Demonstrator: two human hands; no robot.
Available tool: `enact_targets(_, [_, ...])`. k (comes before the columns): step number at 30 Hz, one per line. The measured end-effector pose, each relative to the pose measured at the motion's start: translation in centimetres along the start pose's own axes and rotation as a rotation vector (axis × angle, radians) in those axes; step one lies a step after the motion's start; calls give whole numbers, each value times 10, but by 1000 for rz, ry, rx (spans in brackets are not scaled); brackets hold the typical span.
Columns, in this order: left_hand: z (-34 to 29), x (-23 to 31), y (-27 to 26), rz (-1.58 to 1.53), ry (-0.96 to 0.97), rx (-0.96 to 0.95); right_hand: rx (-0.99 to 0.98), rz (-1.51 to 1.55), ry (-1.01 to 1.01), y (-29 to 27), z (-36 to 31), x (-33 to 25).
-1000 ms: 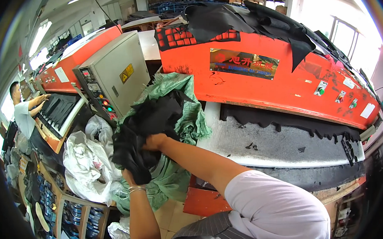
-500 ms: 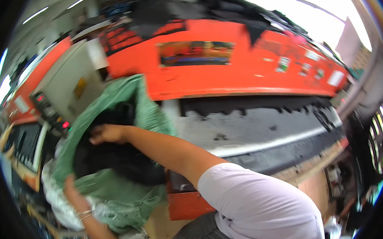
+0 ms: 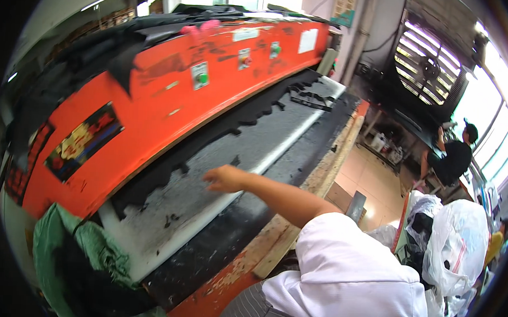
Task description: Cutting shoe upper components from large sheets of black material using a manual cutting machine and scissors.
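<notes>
My right hand reaches over the long grey-white board of a red machine, fingers loosely bent and apart, with nothing visible in them. Small black scraps lie on the board near it. Ragged black sheet material runs along the board's back side, under the red beam. Toward the board's far right end lies a dark cut-out piece with slots. A green woven sack with dark contents stands at the lower left. My left hand is out of view.
Black sheets are heaped on top of the red beam, which has a green button. A worn wooden edge runs along the front. White plastic bags stand at right. Farther back, another person sits by the windows.
The view has swung to the right. My right hand has left the green sack's opening and is now over the board. My left hand, earlier at the sack's rim, has gone out of view.
</notes>
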State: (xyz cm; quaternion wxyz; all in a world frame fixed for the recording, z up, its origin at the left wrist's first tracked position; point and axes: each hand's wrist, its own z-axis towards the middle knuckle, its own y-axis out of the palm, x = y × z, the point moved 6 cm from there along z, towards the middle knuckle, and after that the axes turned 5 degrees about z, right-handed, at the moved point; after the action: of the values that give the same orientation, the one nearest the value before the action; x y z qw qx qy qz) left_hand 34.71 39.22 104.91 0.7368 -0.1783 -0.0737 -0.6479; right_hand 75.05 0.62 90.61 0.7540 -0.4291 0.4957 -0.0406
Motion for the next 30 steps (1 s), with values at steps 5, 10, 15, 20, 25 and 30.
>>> enact_targets(5, [-149,168,109,-331,-293,-729,237,-408,351,-189,-103,178])
enact_targets(10, [-252,332,178,-636,-657,-1154,431,-758,712,-352,-166,312])
enact_targets(15, [-299,400,240,-821,-1117,-910,309,-932,755,-429,-181,418])
enact_targets(20, [-320,402,319,-1063,-1633,-697,446,-741,263,-468,-242,493])
enact_targets(25, [-301,367,390,-987,-1690,-389,306,-518,-132,-450,-291,426])
enact_targets(30, [-290,278,461,-832,-1723,-30,-26,-412,-315,-405,-350,332])
